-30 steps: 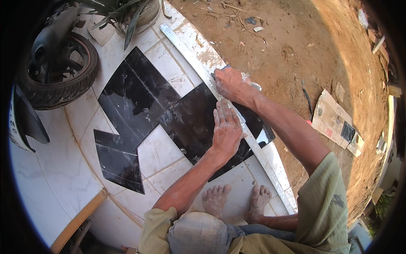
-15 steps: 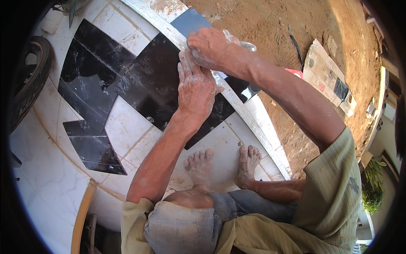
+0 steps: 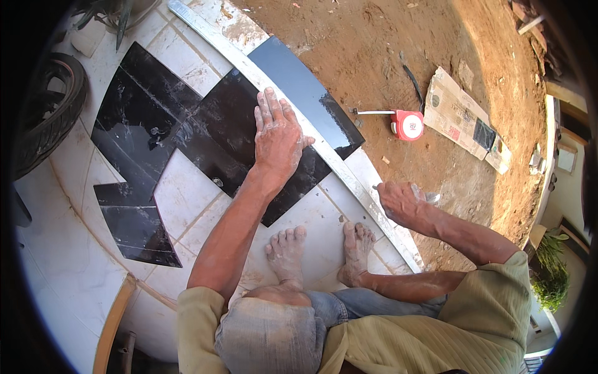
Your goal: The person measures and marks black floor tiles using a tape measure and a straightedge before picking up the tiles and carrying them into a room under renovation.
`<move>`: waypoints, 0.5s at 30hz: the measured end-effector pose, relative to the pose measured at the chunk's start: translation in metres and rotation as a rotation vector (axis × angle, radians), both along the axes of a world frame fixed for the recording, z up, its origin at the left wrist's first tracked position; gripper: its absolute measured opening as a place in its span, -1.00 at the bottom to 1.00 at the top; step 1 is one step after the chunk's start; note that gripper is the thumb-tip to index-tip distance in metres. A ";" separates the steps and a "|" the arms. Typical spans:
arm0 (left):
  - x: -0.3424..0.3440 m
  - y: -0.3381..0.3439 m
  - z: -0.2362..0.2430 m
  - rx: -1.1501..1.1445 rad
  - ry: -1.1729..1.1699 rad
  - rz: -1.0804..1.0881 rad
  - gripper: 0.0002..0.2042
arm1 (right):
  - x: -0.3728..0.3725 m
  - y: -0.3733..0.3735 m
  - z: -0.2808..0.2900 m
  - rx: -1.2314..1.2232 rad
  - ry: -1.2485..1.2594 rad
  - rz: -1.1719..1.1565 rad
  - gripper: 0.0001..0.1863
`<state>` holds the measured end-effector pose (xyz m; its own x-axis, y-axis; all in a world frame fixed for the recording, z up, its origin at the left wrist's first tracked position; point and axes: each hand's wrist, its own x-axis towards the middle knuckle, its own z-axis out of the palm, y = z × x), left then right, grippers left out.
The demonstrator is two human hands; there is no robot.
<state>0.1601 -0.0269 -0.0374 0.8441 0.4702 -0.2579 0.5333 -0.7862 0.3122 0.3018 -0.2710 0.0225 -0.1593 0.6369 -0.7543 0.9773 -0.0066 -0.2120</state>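
Observation:
A long pale metal straightedge (image 3: pixel 349 173) lies slantwise across a glossy black tile (image 3: pixel 218 109), part of which shows bluish (image 3: pixel 293 78) on the far side. My left hand (image 3: pixel 278 142) rests flat on the tile with fingers stretched, its thumb at the edge of the straightedge. Nothing is gripped in it. Close to the straightedge's lower right part, my right hand (image 3: pixel 402 204) is closed round a slim hand tool (image 3: pixel 431 197). Only the tool's pale rounded end and a small dark tip show; the fist hides its middle.
More black tile pieces (image 3: pixel 134 106) lie at left on white floor tiles (image 3: pixel 193 171). A red tape measure (image 3: pixel 408 124) and flattened cardboard (image 3: pixel 458 115) lie on bare soil (image 3: pixel 367 37) at right. A wheel (image 3: pixel 53 112) stands far left. My bare feet (image 3: pixel 286 252) are in front.
My right hand has moved from beside my left hand, down and right along the straightedge. My left hand stays on the tile. The whole tape measure now shows.

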 end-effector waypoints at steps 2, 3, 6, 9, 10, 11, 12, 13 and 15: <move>0.001 -0.003 0.000 -0.005 0.009 -0.005 -0.09 | 0.018 0.035 -0.002 0.212 -0.092 -0.116 -0.89; 0.006 -0.001 0.003 -0.027 0.008 -0.007 -0.09 | 0.031 0.061 -0.007 0.284 -0.143 -0.165 -0.90; 0.001 0.002 0.006 -0.048 0.001 0.008 -0.09 | 0.041 0.165 -0.004 0.583 -0.042 -0.320 -0.87; -0.001 0.001 0.004 -0.054 -0.044 0.014 -0.10 | 0.046 0.237 -0.043 0.898 0.128 -0.267 -0.85; -0.001 0.001 0.004 -0.058 -0.038 0.015 -0.11 | 0.044 0.256 -0.054 0.901 0.139 -0.259 -0.85; -0.001 0.001 0.004 -0.054 -0.032 0.026 -0.11 | 0.042 0.273 -0.061 0.853 0.145 -0.305 -0.85; 0.000 0.000 0.004 -0.063 -0.057 0.023 -0.11 | 0.041 0.286 -0.067 0.804 0.149 -0.350 -0.85; 0.000 0.000 0.005 -0.074 -0.078 0.020 -0.10 | 0.040 0.296 -0.070 0.803 0.163 -0.346 -0.85; 0.002 -0.001 0.006 -0.085 -0.088 0.036 -0.11 | 0.039 0.309 -0.075 0.715 0.150 -0.413 -0.86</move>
